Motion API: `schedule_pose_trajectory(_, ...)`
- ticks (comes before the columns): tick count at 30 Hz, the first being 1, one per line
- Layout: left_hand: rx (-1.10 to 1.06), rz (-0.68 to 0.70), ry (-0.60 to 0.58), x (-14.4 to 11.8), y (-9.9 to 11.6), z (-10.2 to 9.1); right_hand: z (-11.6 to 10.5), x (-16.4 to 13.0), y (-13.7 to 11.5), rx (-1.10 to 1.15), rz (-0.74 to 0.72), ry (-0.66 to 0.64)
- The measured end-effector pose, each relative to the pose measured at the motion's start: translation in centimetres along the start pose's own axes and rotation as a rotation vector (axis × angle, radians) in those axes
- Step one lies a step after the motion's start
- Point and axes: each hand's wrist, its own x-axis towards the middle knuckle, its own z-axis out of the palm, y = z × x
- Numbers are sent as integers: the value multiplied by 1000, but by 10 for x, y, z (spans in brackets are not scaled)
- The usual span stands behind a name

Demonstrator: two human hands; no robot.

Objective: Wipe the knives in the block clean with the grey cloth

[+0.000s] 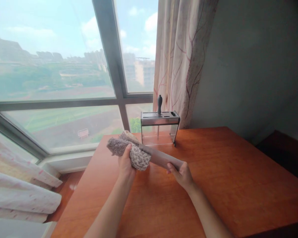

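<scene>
Your left hand (125, 164) is wrapped in one grey knitted cloth (129, 150), so the far end of the one rolling pin (161, 158) it grips at frame centre is hidden. Your right hand (181, 173) closes around the pin's near end; its fingertips are out of sight. Behind, on the counter (225, 185), stands one clear knife block (160, 128) (a single dark handle (159, 104) pokes up).

Daylight is coming through a large window (52, 66) with a grey frame, showing hazy buildings and green ground outside. A patterned curtain (183, 56) is hanging beside a plain grey wall (250, 66). An orange-brown wooden worktop (238, 185) is standing below, reaching toward the sill.
</scene>
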Motion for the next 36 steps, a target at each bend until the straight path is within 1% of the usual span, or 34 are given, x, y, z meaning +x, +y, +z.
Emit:
schedule_pose_trajectory(3,31,-60,-37,-3,-3,-1,3,-2,-6,-79,-105,-54)
schedule_pose_trajectory(7,44,-195,-94,-5,-2,0,1,-1,-12,-283,-287,-88)
schedule_pose_trajectory(10,42,-322,-113,-4,3,0,-2,0,-15,-366,-390,-99)
schedule_pose_trajectory(12,42,-407,-124,-3,7,1,-4,2,-17,-384,-417,-109)
schedule_pose_trajectory(14,42,-456,-144,-2,11,1,-4,3,-20,-383,-427,-105)
schedule_pose_trajectory(18,54,-483,-167,-2,19,1,-4,6,-24,-344,-445,-63)
schedule_pose_trajectory(20,69,-474,-157,-2,21,2,-4,7,-23,-319,-450,-83)
schedule_pose_trajectory(22,80,-448,-145,-3,22,3,-4,7,-21,-281,-432,-118)
schedule_pose_trajectory(24,89,-411,-134,-5,20,3,-3,7,-18,-223,-381,-121)
schedule_pose_trajectory(26,97,-377,-128,-6,18,4,-1,5,-15,-155,-286,-95)
schedule_pose_trajectory(29,95,-328,-112,-7,14,4,4,2,-10,-37,-99,-80)
schedule_pose_trajectory(32,78,-312,-91,-8,11,5,10,0,-5,125,73,-73)
schedule_pose_trajectory(34,69,-322,-83,-9,10,6,13,0,-3,217,141,-55)
schedule_pose_trajectory(36,61,-323,-83,-9,10,6,13,1,-3,259,164,-38)
